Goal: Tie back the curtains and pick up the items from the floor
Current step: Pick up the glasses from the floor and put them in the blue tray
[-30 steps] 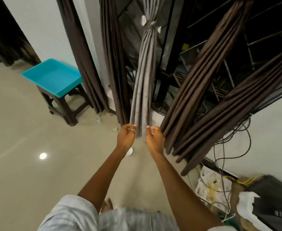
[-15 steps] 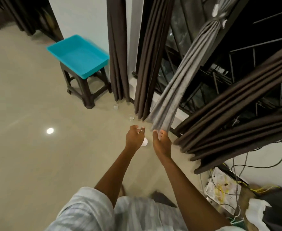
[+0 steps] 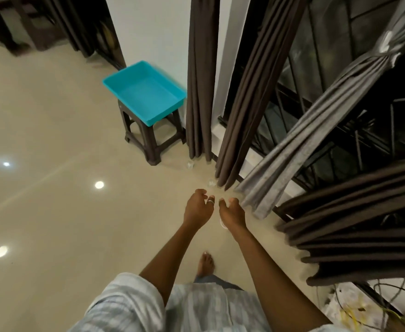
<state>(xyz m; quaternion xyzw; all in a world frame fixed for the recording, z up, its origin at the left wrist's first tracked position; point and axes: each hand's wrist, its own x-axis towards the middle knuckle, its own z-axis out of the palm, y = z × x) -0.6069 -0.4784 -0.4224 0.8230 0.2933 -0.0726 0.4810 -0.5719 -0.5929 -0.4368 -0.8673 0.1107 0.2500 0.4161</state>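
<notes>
1. The left hand [image 3: 197,209] and right hand [image 3: 233,213] are held low and close together over the floor [image 3: 53,224], on the window side. The fingers of both are loosely curled and nothing is gripped in either.
2. The grey curtain [image 3: 316,130] is seen right of the hands, bunched and cinched by a tie-back [image 3: 387,52] at far right. Its hem lies just beside the right hand and is not touched, as far as can be told. The tying of this one is judged done.
3. Brown curtains [image 3: 200,80] are hung loose at the far side by the wall. A further brown bundle [image 3: 352,226] is spread at right. No tie-back is seen on these within the frame, so tying may be owed there.
4. A clear item [image 3: 190,164] is seen on the floor by the stool [image 3: 152,150]. A second clear item [image 3: 211,182] lies just beyond the fingertips. A white item [image 3: 222,225] is partly hidden under the right wrist. None is picked up yet, and all are too small to be identified.
5. A teal tray [image 3: 144,92] is set on the stool at far left, near the items. It is judged to be placed there as the drop-off for what gets collected.
6. The hands are judged to be lowered and half-curled so that the second clear item can be pinched next. A fine fingertip pinch is called for, since the pieces are small and pale on a glossy floor.
7. Risk: the items could be covered or swept by the curtain hem. The cables [image 3: 354,316] at near right are best avoided.
</notes>
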